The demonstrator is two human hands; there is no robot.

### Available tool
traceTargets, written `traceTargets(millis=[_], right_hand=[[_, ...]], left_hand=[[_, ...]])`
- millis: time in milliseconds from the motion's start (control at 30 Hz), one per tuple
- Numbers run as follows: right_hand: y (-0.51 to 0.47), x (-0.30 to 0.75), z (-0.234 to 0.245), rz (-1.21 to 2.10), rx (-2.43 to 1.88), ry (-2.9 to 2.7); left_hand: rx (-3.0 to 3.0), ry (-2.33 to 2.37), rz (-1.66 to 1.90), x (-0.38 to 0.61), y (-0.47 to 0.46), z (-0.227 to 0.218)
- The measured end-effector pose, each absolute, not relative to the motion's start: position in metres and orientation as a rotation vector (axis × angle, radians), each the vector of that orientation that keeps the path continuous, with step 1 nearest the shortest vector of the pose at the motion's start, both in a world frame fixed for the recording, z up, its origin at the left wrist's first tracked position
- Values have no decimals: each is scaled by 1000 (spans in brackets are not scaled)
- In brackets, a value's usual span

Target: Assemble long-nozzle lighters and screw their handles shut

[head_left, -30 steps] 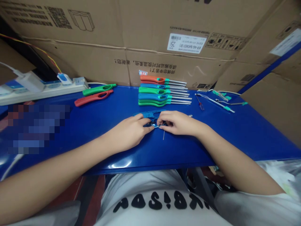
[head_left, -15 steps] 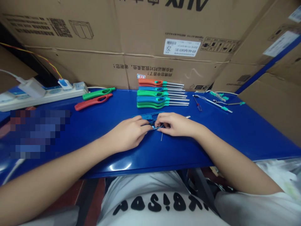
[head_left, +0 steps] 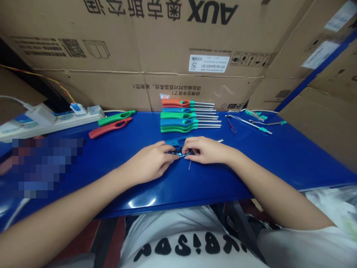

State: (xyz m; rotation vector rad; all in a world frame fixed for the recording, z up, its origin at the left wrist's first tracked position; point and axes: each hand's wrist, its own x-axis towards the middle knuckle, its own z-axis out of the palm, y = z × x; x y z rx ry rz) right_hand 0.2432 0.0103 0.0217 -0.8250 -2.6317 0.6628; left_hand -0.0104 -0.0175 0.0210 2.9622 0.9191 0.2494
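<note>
At the middle of the table my left hand [head_left: 152, 160] has its fingers closed on the left side of a blue utility-lighter casing, opened up with its inner parts [head_left: 181, 153] partly showing. My right hand [head_left: 206, 150] pinches at the same casing from the right; what lies between its fingertips is too small to make out. Just beyond the fingers rests a blue casing half [head_left: 175, 142]. A metal tube tip [head_left: 220, 141] sticks out past my right hand. Below the fingertips a thin grey pin [head_left: 189, 165] shows.
Several stacked utility lighters [head_left: 177, 115] lie behind my hands. Green [head_left: 115, 118] and red [head_left: 108, 128] casings lie left, near a power strip [head_left: 64, 117]. A small screwdriver [head_left: 232, 126] and loose lighter tubes [head_left: 255, 124] lie right. A cardboard box [head_left: 111, 85] walls the back.
The camera has tilted up slightly, so the scene sits a little lower. Both hands stay at the blue casing, with only small finger movement.
</note>
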Motion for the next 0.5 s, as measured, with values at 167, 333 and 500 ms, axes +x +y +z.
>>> traceTargets(millis=[167,333,500], right_hand=[[8,243,24,623,-885,-2668],[6,246,28,555,-891,-2702],[8,247,30,547,-902,-2705]], left_hand=[[2978,907,259,-12,-14,19],[3014,818,320,-13,-10,19],[2978,709,338,-13,-9,21]])
